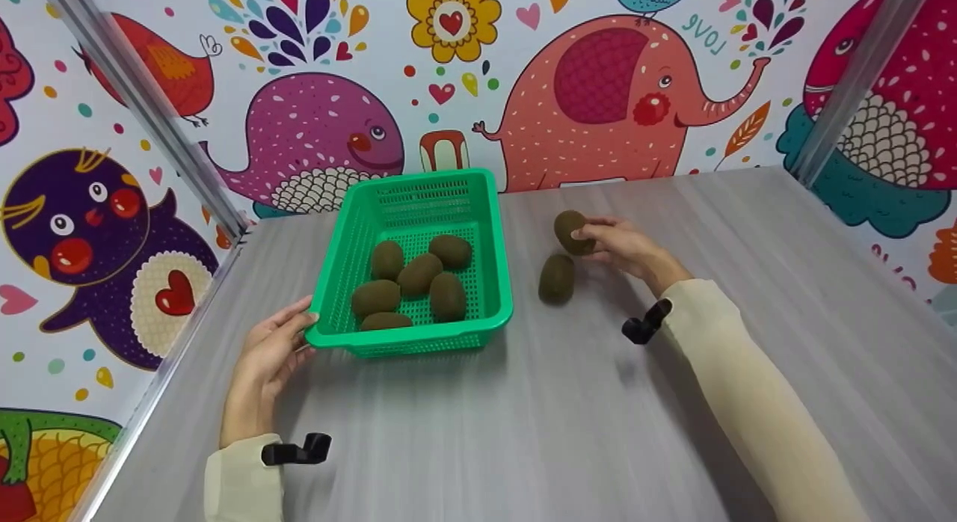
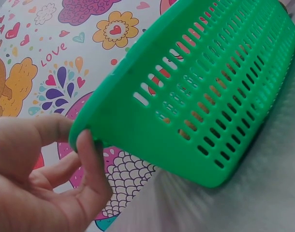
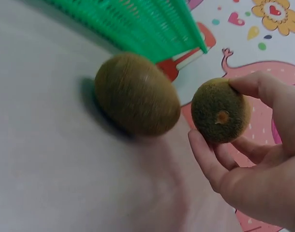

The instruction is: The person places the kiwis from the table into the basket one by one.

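A green perforated plastic basket (image 1: 419, 329) stands left of centre on the table, with several brown kiwis (image 1: 420, 274) lying in it. My left hand (image 1: 271, 351) pinches the basket's near left corner by the rim; in the left wrist view the thumb and fingers (image 2: 93, 166) close round that rim. To the right of the basket, my right hand (image 1: 626, 249) holds a kiwi (image 3: 220, 112) between thumb and fingertips. Another kiwi (image 1: 557, 280) lies on the table just in front of the held one, between the hand and the basket.
The grey table (image 1: 568, 432) runs back to a wall (image 1: 463, 103) printed with cartoon animals. Metal frame posts (image 1: 142, 111) rise at the left and right corners. A black wrist mount (image 1: 297, 450) sticks out from each sleeve.
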Demonstrator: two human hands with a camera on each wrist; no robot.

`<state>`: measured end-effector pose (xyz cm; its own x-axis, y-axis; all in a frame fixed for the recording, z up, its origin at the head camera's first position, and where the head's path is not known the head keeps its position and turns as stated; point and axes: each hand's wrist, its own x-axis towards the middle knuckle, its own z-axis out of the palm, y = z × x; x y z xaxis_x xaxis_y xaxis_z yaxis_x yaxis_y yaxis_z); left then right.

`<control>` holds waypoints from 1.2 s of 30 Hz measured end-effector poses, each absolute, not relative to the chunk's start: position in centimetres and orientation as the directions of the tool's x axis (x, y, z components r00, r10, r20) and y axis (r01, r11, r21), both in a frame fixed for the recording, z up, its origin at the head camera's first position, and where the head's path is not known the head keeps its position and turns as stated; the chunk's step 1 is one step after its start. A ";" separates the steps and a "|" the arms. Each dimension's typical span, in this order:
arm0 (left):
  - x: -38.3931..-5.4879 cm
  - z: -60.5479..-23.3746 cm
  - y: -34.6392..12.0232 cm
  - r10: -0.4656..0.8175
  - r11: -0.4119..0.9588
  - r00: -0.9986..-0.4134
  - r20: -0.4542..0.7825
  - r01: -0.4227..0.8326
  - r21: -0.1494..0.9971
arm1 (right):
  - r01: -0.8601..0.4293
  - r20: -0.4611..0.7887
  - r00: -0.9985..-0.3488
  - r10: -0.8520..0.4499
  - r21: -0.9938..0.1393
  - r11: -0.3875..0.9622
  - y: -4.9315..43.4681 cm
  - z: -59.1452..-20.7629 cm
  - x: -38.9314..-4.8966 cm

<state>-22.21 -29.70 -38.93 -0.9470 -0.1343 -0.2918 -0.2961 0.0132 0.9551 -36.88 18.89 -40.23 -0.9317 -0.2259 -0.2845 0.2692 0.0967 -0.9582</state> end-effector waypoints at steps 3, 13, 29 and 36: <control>-22.2 -38.9 -29.7 -0.138 0.013 -0.946 -0.294 -0.299 0.954 | 0.278 -0.276 -0.926 -0.256 -0.960 0.032 18.4 -39.6 -36.8; -22.2 -39.1 -29.7 -0.145 0.017 -0.942 -0.301 -0.307 0.952 | 0.314 -0.273 -0.901 -0.336 -0.947 -0.072 17.0 -37.2 -36.6; -22.2 -39.1 -29.7 -0.130 0.006 -0.949 -0.287 -0.290 0.957 | 0.286 -0.212 -0.878 -0.428 -0.951 -0.115 13.5 -34.9 -36.0; -22.3 -39.1 -29.7 -0.143 0.001 -0.946 -0.291 -0.295 0.956 | 0.300 -0.210 -0.858 -0.469 -0.946 -0.126 11.4 -33.8 -35.6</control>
